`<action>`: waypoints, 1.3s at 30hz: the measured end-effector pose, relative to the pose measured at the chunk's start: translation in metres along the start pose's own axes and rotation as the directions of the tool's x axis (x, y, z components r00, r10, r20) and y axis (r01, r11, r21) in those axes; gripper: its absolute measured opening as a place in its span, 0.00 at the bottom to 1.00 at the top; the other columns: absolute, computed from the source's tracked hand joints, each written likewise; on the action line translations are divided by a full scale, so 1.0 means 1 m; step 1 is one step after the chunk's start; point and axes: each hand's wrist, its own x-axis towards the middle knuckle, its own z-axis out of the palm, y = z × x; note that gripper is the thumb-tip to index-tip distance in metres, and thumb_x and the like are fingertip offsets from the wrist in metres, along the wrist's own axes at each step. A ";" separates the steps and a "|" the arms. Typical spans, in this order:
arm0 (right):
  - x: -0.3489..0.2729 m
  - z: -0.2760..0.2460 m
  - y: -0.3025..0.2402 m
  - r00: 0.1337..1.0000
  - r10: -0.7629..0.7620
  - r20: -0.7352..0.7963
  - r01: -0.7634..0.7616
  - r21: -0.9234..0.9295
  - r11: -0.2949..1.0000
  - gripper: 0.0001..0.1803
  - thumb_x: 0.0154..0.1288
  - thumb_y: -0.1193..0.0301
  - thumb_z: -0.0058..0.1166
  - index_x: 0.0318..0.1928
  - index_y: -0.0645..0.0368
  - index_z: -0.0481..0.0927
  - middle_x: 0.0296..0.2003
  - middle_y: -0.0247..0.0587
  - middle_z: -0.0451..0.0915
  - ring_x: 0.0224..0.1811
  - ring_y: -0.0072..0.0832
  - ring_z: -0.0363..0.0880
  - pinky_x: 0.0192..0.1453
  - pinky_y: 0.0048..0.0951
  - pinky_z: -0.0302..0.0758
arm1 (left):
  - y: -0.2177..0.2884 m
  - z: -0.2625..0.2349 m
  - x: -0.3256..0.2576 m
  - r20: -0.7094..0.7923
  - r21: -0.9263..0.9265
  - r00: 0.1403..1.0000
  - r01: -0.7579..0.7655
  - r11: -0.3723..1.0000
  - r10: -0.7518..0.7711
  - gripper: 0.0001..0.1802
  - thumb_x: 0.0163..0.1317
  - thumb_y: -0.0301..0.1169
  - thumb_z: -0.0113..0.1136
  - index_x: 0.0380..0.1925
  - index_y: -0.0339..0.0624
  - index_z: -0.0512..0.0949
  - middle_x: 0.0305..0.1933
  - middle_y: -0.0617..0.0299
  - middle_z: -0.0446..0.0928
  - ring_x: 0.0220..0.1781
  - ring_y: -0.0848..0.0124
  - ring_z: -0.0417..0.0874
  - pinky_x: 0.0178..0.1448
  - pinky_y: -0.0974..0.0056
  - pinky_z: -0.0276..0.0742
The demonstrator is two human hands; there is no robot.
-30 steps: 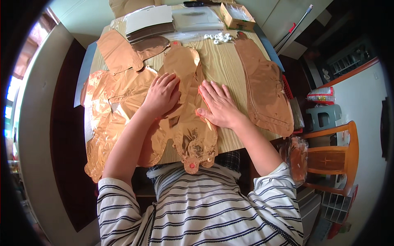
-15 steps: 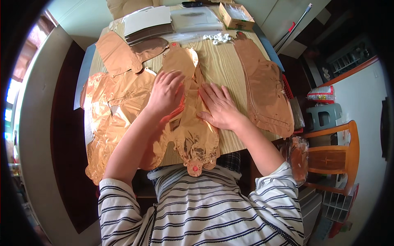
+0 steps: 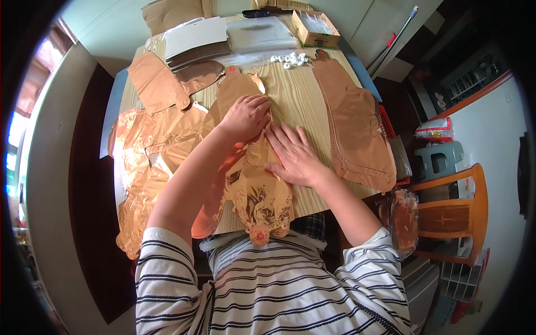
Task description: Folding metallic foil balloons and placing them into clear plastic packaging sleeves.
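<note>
- a light wooden table (image 3: pixel 304 95) fills the middle of the view, its far end stacked with a flat white sheet pile (image 3: pixel 195 36), a small cardboard box (image 3: pixel 315 28) and a scatter of small white caps (image 3: pixel 290 57); a wooden chair (image 3: pixel 455 215) stands off to the person's right.
- since the earlier frames the left hand (image 3: pixel 245 115) has slid further up the copper foil balloon (image 3: pixel 254 173), away from the body, while the right hand (image 3: pixel 296 156) has stayed about where it was, so the two now sit staggered rather than side by side.
- the left hand lies palm down on the balloon's upper part, fingers slightly curled and close together, pressing rather than gripping.
- the right hand lies flat and open on the balloon's middle, fingers spread (nothing pinched or lifted).
- the balloon lies deflated along the table's near edge, its crinkled lower end hanging over toward the striped shirt (image 3: pixel 268 290).
- more foil pieces (image 3: pixel 145 162) pile at the left; another long one (image 3: pixel 354 125) lies at the right.
</note>
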 end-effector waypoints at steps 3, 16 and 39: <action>-0.017 -0.001 -0.009 1.000 -0.027 0.015 0.027 -0.002 1.000 0.49 0.75 0.36 0.36 0.80 0.62 0.51 0.81 0.54 0.48 0.85 0.49 0.39 0.84 0.57 0.33 | -0.002 0.001 0.001 -0.012 -0.030 1.000 0.006 1.000 -0.006 0.25 0.65 0.37 0.63 0.60 0.41 0.77 0.65 0.52 0.77 0.69 0.52 0.76 0.73 0.48 0.68; -0.069 -0.013 -0.034 0.996 -0.068 0.063 0.064 0.063 0.996 0.48 0.72 0.42 0.50 0.79 0.61 0.55 0.81 0.51 0.47 0.84 0.48 0.41 0.84 0.57 0.38 | -0.006 0.004 0.001 -0.035 -0.035 0.999 0.008 0.999 -0.009 0.23 0.67 0.40 0.60 0.60 0.45 0.74 0.66 0.54 0.75 0.71 0.51 0.71 0.73 0.49 0.65; -0.035 -0.011 -0.011 1.000 -0.025 0.006 0.025 0.077 0.997 0.39 0.78 0.49 0.44 0.78 0.60 0.57 0.79 0.51 0.54 0.82 0.51 0.48 0.84 0.54 0.42 | 0.030 -0.070 -0.037 -0.167 -0.478 0.846 0.380 0.792 -0.507 0.19 0.69 0.34 0.62 0.59 0.47 0.77 0.72 0.50 0.69 0.65 0.48 0.77 0.64 0.53 0.78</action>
